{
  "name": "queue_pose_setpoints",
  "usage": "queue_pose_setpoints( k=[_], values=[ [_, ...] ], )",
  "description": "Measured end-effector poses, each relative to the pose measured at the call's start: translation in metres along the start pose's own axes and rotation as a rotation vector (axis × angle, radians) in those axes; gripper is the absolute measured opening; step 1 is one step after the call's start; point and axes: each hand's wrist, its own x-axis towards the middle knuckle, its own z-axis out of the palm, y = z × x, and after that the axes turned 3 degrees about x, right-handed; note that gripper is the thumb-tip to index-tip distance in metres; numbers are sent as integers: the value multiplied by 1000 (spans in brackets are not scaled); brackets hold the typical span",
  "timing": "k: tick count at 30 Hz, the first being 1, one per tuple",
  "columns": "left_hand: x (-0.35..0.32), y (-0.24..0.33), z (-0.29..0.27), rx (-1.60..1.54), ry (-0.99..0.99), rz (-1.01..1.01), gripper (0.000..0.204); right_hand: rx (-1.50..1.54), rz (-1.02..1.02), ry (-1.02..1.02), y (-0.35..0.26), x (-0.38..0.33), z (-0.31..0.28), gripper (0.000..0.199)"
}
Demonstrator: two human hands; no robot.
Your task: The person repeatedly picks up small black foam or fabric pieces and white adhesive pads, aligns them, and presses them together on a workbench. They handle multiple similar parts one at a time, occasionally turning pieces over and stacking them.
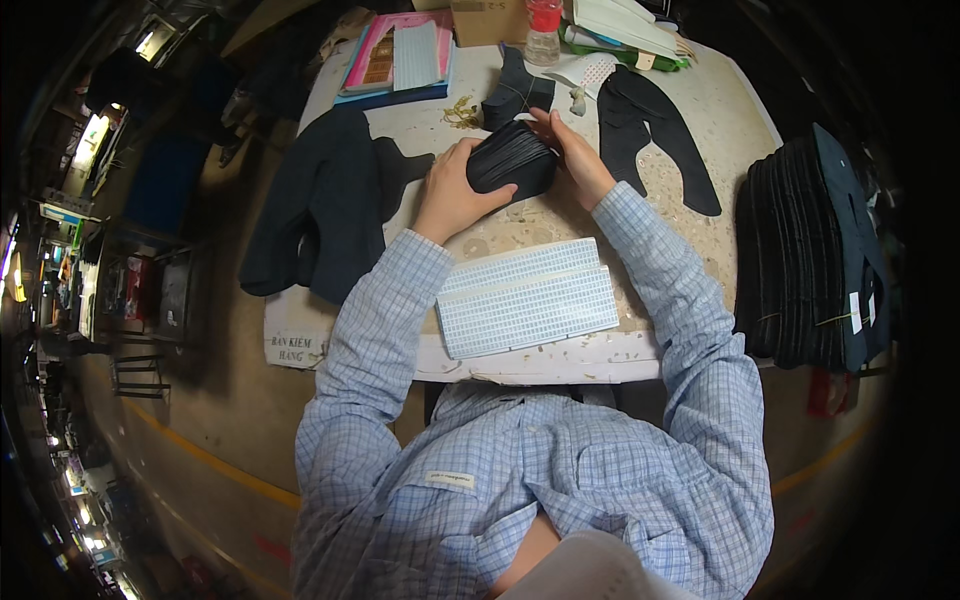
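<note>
Over the middle of the table, a thick stack of black fabric pieces (513,158) is between my two hands. My left hand (462,196) grips its left side, the thumb lying across the near face. At the stack's right end my right hand (574,157) is closed against it, fingertips around the far edge and partly hidden. Just beyond lies a tied bundle of dark cut pieces (515,90). Below my hands, sheets of small printed labels (528,305) rest on the table, one overlapping another.
Large dark fabric pieces (315,210) lie left, and a curved black piece (655,135) lies right. A tall bundle of dark fabric (800,250) stands at the right edge. Far back are a bottle with a red top (543,35), pink and blue folders (390,55) and yellowish bands (461,113).
</note>
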Motion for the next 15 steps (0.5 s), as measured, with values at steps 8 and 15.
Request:
queue_pose_setpoints(
  k=[8,15],
  values=[
    [-7,8,1,215,1,37,75,39,49,-70,22,-3,8,78],
    [-4,0,7,145,-16,47,79,-112,37,-220,17,-12,17,79]
  ],
)
